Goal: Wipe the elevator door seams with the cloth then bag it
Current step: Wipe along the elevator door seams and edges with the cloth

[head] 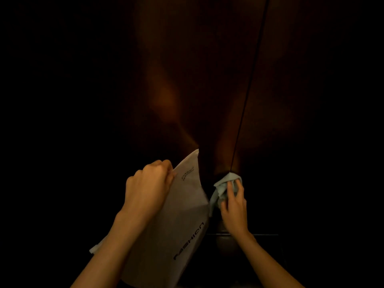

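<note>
A dark elevator door fills the view, with a thin black seam (247, 96) running down it to the lower middle. My right hand (233, 201) holds a bunched pale blue-grey cloth (221, 189) and presses it against the seam's low end. My left hand (148, 187) grips the upper left edge of a white bag (182, 221) with dark lettering, held upright just left of the cloth. The bag's lower part runs out of the frame.
The scene is very dim, with faint orange reflections on the door (166, 100). The door's sill (259, 234) shows as a dark horizontal line below my right hand. A small pale scrap (96, 248) shows behind my left forearm.
</note>
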